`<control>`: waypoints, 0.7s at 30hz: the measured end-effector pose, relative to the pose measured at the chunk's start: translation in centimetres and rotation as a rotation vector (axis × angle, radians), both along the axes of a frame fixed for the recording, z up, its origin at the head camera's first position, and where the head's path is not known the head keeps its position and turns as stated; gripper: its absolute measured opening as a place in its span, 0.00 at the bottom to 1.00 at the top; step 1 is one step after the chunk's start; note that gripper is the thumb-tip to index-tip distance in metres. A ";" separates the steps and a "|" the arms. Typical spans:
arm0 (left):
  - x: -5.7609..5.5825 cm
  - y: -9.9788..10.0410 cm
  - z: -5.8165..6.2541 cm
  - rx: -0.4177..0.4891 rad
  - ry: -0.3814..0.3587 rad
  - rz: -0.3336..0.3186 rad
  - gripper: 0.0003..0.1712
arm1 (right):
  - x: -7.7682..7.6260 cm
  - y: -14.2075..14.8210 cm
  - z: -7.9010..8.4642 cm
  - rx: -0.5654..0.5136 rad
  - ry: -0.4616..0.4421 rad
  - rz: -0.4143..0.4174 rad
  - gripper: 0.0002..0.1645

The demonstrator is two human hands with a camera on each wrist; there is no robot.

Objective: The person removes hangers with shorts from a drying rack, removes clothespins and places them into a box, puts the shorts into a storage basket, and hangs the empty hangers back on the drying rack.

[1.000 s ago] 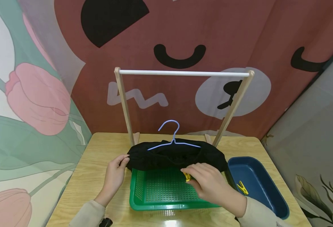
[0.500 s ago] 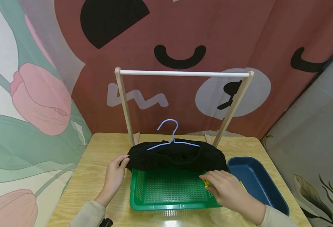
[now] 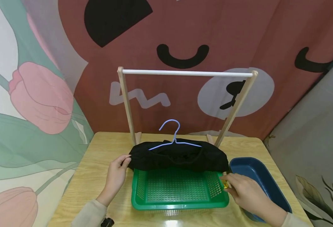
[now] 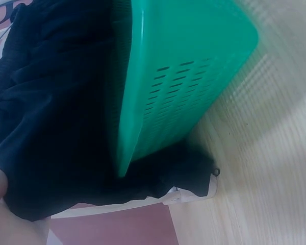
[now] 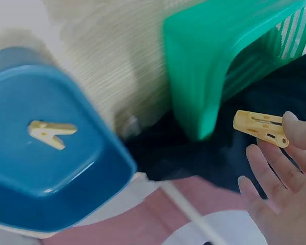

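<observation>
A black garment [image 3: 180, 160] with a gathered band lies bunched across the back of the green basket [image 3: 180, 206]. A light-blue hanger [image 3: 175, 138] rests on it, its hook pointing up. My left hand [image 3: 116, 172] pinches the garment's left end between thumb and fingers. Over by the basket's right rim, my right hand [image 3: 247, 191] holds a yellow clothespin [image 5: 260, 125] between thumb and fingertips, close to the garment's right end. In the right wrist view that clothespin overlaps the black cloth, and the other fingers are spread below it.
A wooden rack with a white bar [image 3: 187, 72] stands behind the garment. To the right sits a blue tray [image 3: 274, 189], with another yellow clothespin [image 5: 52, 132] in it. A patterned curtain [image 3: 183, 31] hangs behind the table [image 3: 104, 148].
My right hand has moved right with the clothespin, from in front of the garment's right half to beyond the basket's right rim. My left hand keeps its pinch on the garment.
</observation>
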State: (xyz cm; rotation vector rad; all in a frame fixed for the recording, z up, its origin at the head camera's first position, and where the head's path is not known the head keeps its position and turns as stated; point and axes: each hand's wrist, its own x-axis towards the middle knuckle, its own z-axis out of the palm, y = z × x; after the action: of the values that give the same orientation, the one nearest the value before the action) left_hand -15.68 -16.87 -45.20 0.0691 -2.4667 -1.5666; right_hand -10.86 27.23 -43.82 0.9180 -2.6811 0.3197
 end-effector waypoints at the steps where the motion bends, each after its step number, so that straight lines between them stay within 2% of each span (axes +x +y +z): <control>1: 0.0 0.0 0.0 0.000 0.000 -0.001 0.10 | 0.0 0.4 0.0 -0.003 -0.025 -0.020 0.29; 6: 0.1 0.1 0.1 0.011 -0.017 -0.006 0.11 | -0.1 2.3 0.1 0.012 -0.118 -0.099 0.26; 14: 0.2 0.1 0.0 0.001 -0.012 0.003 0.11 | -1.1 5.7 -0.2 0.001 -0.243 -0.094 0.25; 21: 0.2 0.1 -0.2 0.008 -0.026 0.000 0.11 | -2.4 8.6 0.1 0.058 -0.414 -0.192 0.22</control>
State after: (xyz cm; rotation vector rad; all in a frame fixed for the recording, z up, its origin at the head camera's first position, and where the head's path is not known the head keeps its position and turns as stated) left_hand -15.49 -16.75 -45.37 0.0919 -2.4804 -1.5852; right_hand -13.21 35.79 -43.72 0.6587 -3.1427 0.4311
